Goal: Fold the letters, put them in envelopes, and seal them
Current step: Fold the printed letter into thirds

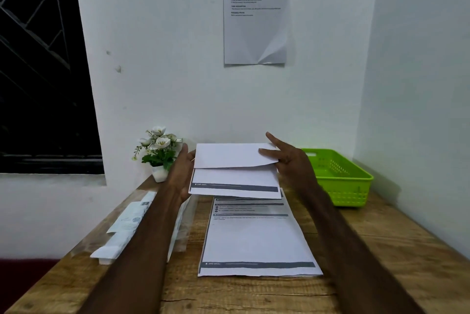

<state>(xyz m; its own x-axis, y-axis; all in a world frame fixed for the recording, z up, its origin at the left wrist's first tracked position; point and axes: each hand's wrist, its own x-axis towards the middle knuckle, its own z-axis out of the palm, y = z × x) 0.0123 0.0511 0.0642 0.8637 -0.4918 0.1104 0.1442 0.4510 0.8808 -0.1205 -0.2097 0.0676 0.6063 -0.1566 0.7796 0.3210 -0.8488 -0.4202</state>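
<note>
Basket (340, 178) right of letters (256, 240)

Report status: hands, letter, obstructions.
Left hand and right hand grip folded letter above paper stack. No envelope in hand. Nothing obstructing.

Matt paper letter (235, 170), rough wooden table (254, 293), seemingly glossy green plastic basket (340, 181)

Both arms outstretched — left hand (183, 173), right hand (292, 161) gripping.
</note>
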